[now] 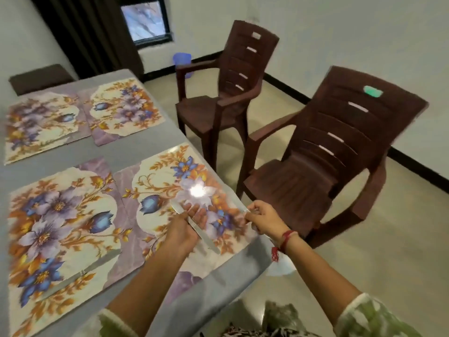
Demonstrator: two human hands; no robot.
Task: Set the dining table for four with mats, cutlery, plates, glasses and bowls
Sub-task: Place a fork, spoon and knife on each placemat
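STEP: cutlery | left hand [187, 227] grips knife [206, 239] over near-right mat [158, 181], blade toward 11 o'clock | right hand [264, 220] pinches second piece [244, 209] (type blurred) at mat's 3 o'clock edge | RISK: piece released outboard drops off table [255, 260].

Cutlery [246, 210] in right hand [266, 218] blurred, half hidden by fingers [254, 215], knife [207, 239] partly under left hand [182, 231]
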